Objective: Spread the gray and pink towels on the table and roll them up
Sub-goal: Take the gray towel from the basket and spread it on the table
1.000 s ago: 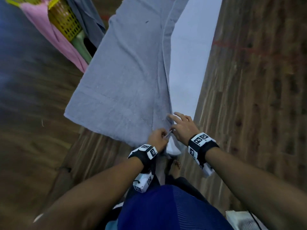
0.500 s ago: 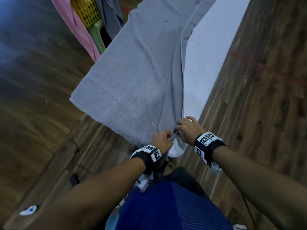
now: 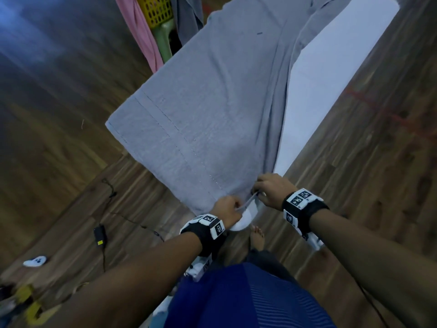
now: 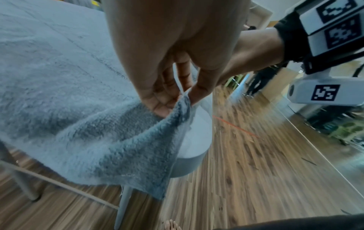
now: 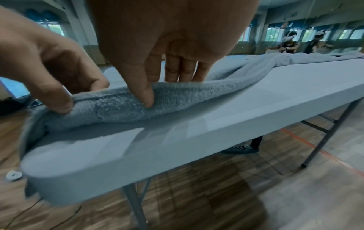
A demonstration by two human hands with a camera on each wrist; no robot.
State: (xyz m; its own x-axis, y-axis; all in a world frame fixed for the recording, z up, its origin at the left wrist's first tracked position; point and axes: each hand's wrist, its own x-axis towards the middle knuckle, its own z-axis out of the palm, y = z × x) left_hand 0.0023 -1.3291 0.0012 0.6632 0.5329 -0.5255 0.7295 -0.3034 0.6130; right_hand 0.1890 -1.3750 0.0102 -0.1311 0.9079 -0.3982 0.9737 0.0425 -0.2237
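Note:
The gray towel (image 3: 208, 102) lies lengthwise on the white table (image 3: 331, 67), its left side hanging off the edge and a long fold bunched along its right side. My left hand (image 3: 228, 209) pinches the towel's near corner (image 4: 177, 109) between thumb and fingers at the table's near end. My right hand (image 3: 272, 190) grips the folded edge (image 5: 138, 101) just beside it, thumb on top and fingers behind. The pink towel (image 3: 139, 29) hangs from a yellow basket (image 3: 156, 10) at the far left.
The basket sits on a green stool (image 3: 165, 41) beside the table, with another gray cloth (image 3: 186, 17) draped there. A power adapter and cable (image 3: 100, 235) lie on the wooden floor at left. My bare foot (image 3: 257, 237) stands under the table's near end.
The view has shifted right and the towel's near end now sits closer to the table's corner. Both hands stay together on the near corner, the right hand's fingers curling tighter on the fold.

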